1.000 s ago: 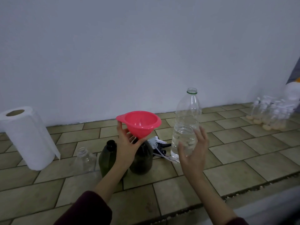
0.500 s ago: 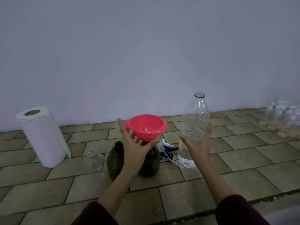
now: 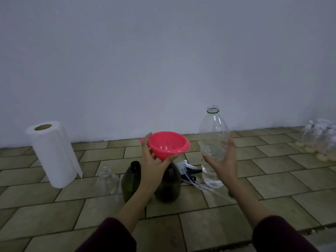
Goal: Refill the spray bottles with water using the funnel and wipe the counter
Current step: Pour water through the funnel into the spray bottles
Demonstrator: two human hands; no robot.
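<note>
A pink funnel [image 3: 169,142] sits with its spout in the mouth of a dark round spray bottle [image 3: 168,188]. My left hand [image 3: 154,170] grips the funnel from below, at its neck. A tall clear water bottle [image 3: 213,135], uncapped and partly filled, stands upright on the tiled counter [image 3: 272,179] just right of the funnel. My right hand [image 3: 225,166] wraps around its middle. A second dark green bottle [image 3: 130,182] and a small clear bottle [image 3: 107,180], both without caps, stand to the left.
A white paper towel roll [image 3: 52,153] stands upright at the left. Loose spray heads with tubes [image 3: 187,170] lie between the dark bottle and the water bottle. Several clear spray bottles [image 3: 320,140] are grouped at the far right by the wall.
My right hand has gone from an open palm near the water bottle to wrapping around its middle. My left hand has stayed on the funnel. The view has shifted slightly.
</note>
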